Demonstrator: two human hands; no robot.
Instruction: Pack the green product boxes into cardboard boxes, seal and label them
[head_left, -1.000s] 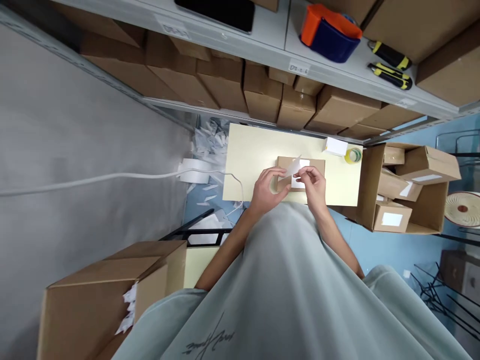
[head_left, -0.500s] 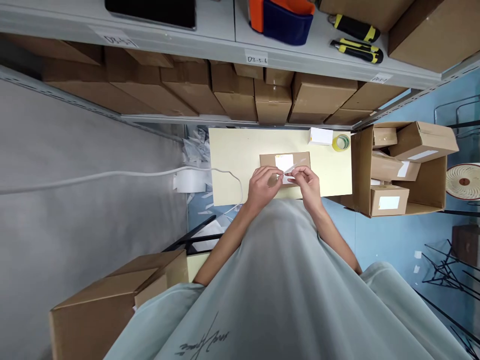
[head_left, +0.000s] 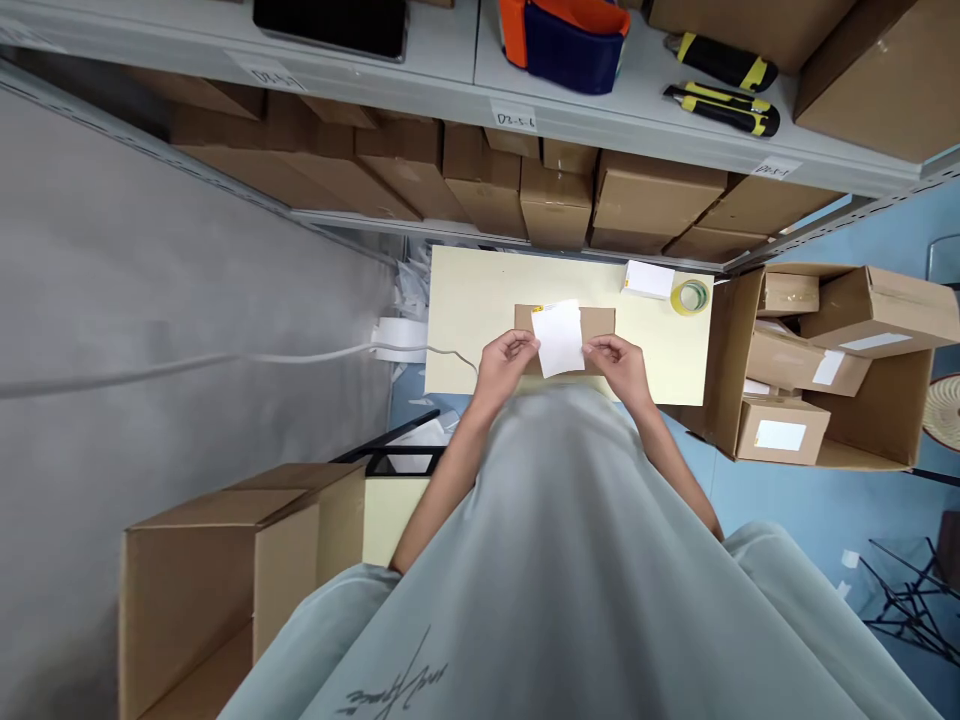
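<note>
A white label with a small yellow mark at its top edge is stretched between my hands. My left hand pinches its left edge, and my right hand pinches the right edge. Under it, a flat brown cardboard box lies on the pale yellow tabletop. The label hides the middle of the box, and I cannot tell whether the two touch. Toward the table's back right are a small white box and a roll of tape.
Right of the table, a large open carton holds several smaller boxes. Another carton stands at lower left. Overhead, a shelf carries utility knives and a blue-orange holder. A white cable crosses from the left.
My hands have moved apart from a pinch close together over the box. The label is now held out between them. The view has shifted slightly.
</note>
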